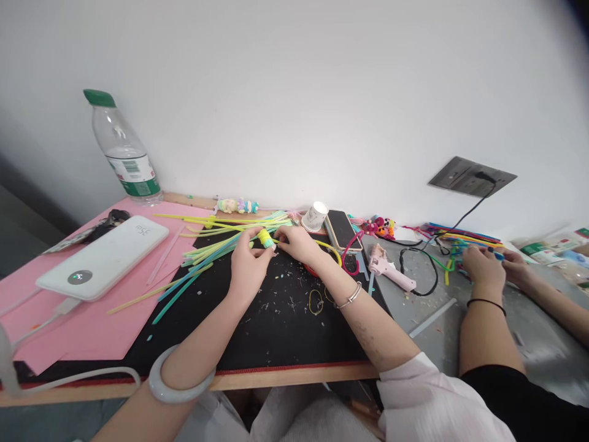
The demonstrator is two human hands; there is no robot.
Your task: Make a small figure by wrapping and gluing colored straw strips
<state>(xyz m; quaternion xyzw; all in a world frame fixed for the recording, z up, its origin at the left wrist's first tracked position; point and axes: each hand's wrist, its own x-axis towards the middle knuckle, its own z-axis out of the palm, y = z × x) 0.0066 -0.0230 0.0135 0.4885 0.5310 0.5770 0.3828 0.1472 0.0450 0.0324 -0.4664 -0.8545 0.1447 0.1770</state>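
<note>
Between the thumb and fingers of my left hand (248, 261) is a small yellow and mint-green roll of wound pipe cleaner (265, 238), with a pale end facing right. My right hand (299, 245) is close by on the right, fingers pinched together at that pale end. Whatever its fingertips grip is too small to make out. Loose yellow, green and blue pipe cleaners (202, 261) lie fanned out left of my hands. Under both hands spreads a black mat (257, 331) scattered with tiny clippings.
A white power bank (103, 258) rests on pink sheets (115, 328), near a plastic bottle (124, 150). Beyond my right hand are a paper cup (315, 216), a phone (343, 230) and a pink glue gun (391, 270) with its cord. Another person's hands (485, 267) work at right.
</note>
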